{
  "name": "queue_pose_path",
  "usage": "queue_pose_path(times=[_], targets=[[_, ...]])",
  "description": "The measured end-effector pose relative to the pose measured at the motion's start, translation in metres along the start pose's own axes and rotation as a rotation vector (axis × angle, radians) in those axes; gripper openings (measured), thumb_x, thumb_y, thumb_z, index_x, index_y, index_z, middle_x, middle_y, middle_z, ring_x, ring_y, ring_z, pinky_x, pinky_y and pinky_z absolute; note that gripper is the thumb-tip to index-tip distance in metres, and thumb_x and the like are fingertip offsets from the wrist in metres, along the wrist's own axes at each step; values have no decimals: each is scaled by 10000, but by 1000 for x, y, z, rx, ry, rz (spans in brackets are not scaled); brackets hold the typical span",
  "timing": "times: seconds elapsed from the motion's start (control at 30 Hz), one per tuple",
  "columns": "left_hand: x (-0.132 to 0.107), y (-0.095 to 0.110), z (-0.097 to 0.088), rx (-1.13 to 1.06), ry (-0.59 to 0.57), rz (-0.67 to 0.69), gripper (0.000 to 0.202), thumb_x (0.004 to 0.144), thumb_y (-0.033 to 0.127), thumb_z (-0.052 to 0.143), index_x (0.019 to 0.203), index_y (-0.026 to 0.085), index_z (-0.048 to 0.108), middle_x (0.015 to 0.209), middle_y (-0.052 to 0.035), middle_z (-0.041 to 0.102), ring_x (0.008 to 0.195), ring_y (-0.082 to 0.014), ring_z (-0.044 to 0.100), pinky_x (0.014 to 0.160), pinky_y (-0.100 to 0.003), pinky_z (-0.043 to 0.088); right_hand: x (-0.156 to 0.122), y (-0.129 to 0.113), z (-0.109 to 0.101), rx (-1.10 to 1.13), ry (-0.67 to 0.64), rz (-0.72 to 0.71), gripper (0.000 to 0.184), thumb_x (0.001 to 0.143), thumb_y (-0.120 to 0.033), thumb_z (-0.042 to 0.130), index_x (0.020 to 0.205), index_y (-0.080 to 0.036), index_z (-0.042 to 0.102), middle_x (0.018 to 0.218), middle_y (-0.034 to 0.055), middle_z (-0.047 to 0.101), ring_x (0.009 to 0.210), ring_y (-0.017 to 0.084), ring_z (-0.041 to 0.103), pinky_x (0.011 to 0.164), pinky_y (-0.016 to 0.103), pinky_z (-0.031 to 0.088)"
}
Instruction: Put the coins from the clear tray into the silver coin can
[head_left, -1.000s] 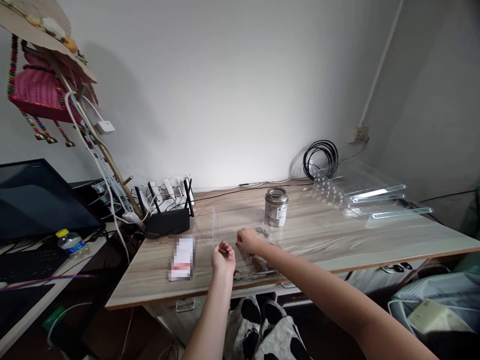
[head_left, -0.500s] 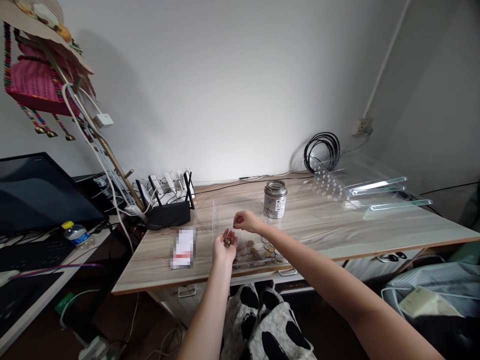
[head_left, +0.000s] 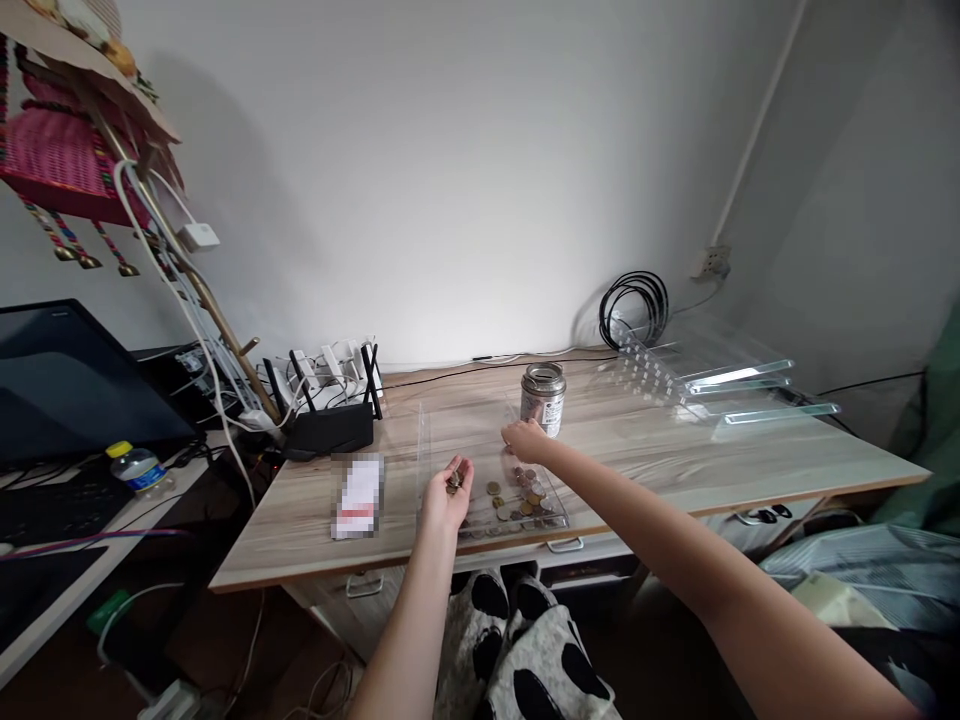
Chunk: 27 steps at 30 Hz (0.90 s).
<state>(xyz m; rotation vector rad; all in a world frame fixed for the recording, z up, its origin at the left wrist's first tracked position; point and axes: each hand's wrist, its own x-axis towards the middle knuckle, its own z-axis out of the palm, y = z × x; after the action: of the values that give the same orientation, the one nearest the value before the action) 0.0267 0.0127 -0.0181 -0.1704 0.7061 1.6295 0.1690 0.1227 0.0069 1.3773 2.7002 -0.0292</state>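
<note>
cupping a small heap of brown and silver coins (head_left: 454,484), the left hand (head_left: 444,500) lies palm up by the front edge of the pale wood-grain table (head_left: 675,470), its grip half curled round them, not clamped tight. the right hand (head_left: 525,440) reaches further in, knuckles up, fingertips bunched and pointing down over the far end of the shallow clear plastic tray (head_left: 561,518); whether that grip has a coin pinched in it i cannot tell. the loose round coins (head_left: 517,500) scattered in the tray lie just right of the left hand and just front-edge-ward of the right hand, which is the nearer of the two. the tray's long axis runs front to back. just behind the right hand stands a silver metal tin (head_left: 544,398). a black router (head_left: 326,428) sits toward the back left corner, a blurred white packet (head_left: 358,495) lies left of the left hand, and clear acrylic racks (head_left: 720,385) stand toward the back right corner.
</note>
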Motion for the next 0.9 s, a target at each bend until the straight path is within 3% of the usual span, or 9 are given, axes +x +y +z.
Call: queue_pose_path(times=[0.17,0.4,0.5,0.63,0.8,0.9], targets=[[4,1,-3,3,-20,-10,251,741,28,366,910,75,546,708,-100,581,656,-142,614,568,-256,550,11,-1,-11,51,-31,49,220,597,-117,625,817,-123,621,929,134,620,898,274,547,781,407,356],[9,-3,-3,24,-39,-24,199,754,70,363,784,48,558,687,-129,583,686,-191,625,560,-287,547,3,-29,-34,201,55,-171,290,804,-380,432,988,-219,587,894,16,643,757,119,574,638,203,389],[8,-4,-2,26,-41,-40,209,747,36,348,794,51,550,693,-125,585,685,-184,625,569,-287,549,0,-26,-34,68,78,-164,244,795,-312,464,967,-206,601,938,57,633,845,163,560,728,262,377],[6,-3,-3,29,-37,-35,210,738,14,357,835,54,539,699,-118,585,679,-166,625,597,-276,548,-6,-6,-19,-95,-6,-91,225,590,-129,658,814,-143,638,927,144,622,952,291,509,815,426,318],[5,-3,-4,48,-64,-28,212,728,9,367,851,47,535,701,-121,585,668,-152,623,608,-251,540,-9,3,-8,-201,-77,-114,215,607,-90,628,815,-145,628,939,141,611,997,285,480,852,475,263],[4,-3,-4,44,-64,-25,225,725,14,367,870,48,535,708,-123,589,677,-153,623,621,-256,539,-5,3,-10,-231,-106,-115,322,607,-135,645,925,-151,601,967,133,603,994,274,481,843,461,278]])
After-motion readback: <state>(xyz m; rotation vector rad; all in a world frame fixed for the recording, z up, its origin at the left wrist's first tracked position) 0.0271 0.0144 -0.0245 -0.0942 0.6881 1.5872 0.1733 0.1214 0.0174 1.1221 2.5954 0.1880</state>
